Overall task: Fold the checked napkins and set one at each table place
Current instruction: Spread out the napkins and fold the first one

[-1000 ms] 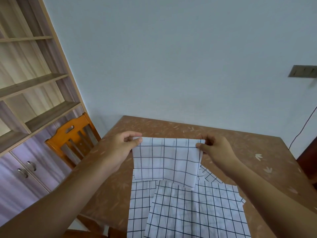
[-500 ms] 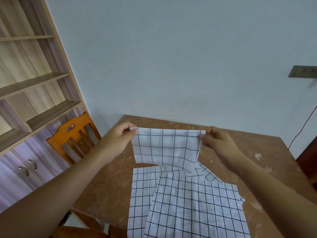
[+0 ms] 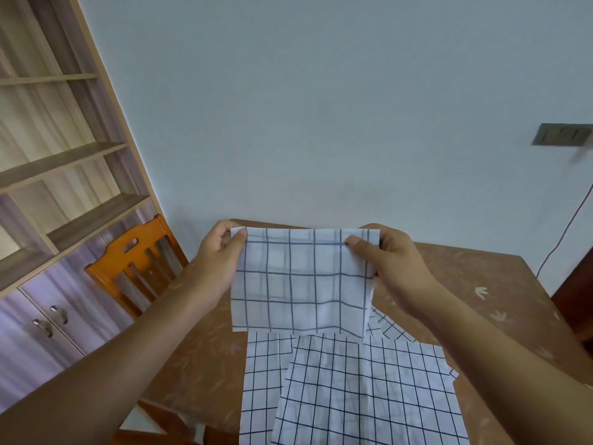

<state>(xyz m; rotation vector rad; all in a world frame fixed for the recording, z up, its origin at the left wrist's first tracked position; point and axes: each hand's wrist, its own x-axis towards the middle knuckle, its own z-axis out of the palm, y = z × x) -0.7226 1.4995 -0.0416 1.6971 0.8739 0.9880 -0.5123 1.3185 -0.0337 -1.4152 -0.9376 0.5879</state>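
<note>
I hold a folded white napkin with dark checks (image 3: 301, 281) up in the air above the brown table (image 3: 475, 284). My left hand (image 3: 221, 252) pinches its top left corner, and my right hand (image 3: 391, 261) pinches its top right corner. The napkin hangs down doubled, its lower edge loose. Under it, flat on the table near me, lie several unfolded checked napkins (image 3: 362, 396) that overlap one another.
An orange wooden chair (image 3: 134, 268) stands at the table's left side. Behind it is a tall shelf unit with cabinet doors (image 3: 54, 316). A plain wall rises beyond the table, with a grey switch plate (image 3: 561, 134) and a thin cable (image 3: 564, 226) at right.
Both hands have lifted the folded napkin higher and toward me; my hands have come closer together, so the napkin looks narrower and hangs more upright.
</note>
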